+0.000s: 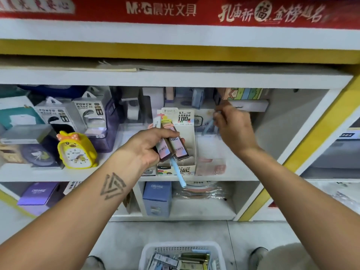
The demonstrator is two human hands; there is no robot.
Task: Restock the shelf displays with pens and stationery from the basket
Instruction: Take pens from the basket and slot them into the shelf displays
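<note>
We face a white shelf (109, 173) that carries power bank packs (85, 112), a yellow duck alarm clock (77, 151) and a cardboard display box of pencil leads (188, 166). On the shelf below stand a blue box (156, 197) and a purple box (39, 193). On the floor (120, 242) sits a white basket (182, 247) of stationery

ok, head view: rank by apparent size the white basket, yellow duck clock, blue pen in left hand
1. white basket, cropped at the bottom edge and nearest the camera, so unsure
2. yellow duck clock
3. blue pen, partly hidden in the left hand
</note>
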